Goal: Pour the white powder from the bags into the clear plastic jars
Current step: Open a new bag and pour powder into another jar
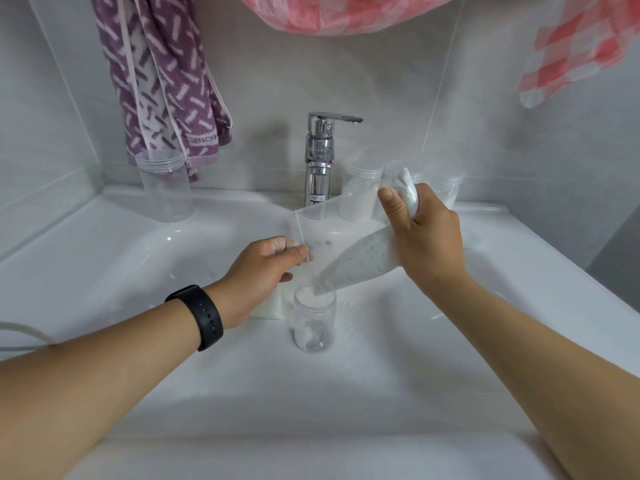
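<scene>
Bare forearms, black wristband on left

A single head-worn wide-angle camera looks forward and down from close above the sink. It faces the faucet and back wall, with both forearms reaching in from the bottom edge.

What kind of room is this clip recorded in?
Most likely a bathroom or washroom. The work happens in a white ceramic washbasin with a chrome single-lever faucet at its back edge, and a purple patterned towel hangs against the grey tiled wall above it.
</scene>
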Tool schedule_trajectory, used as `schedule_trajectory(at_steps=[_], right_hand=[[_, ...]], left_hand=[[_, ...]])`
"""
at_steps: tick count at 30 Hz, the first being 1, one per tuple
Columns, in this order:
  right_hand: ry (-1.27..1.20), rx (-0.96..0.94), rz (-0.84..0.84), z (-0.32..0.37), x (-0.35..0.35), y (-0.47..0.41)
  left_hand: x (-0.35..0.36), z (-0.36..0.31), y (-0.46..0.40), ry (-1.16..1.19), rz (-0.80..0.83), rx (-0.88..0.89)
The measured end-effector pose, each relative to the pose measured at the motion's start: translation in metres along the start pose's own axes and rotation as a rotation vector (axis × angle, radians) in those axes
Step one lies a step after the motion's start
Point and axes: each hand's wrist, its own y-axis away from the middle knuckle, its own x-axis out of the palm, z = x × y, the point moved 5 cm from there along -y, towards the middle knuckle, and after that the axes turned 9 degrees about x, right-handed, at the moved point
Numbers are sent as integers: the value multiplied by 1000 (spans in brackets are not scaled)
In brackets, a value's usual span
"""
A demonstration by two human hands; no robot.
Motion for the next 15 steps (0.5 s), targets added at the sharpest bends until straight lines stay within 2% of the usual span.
schedule_trajectory(at_steps=[15], right_hand=[[5, -14, -10, 4, -1, 3]], left_hand=[[1, -1, 1, 11, 0, -8]])
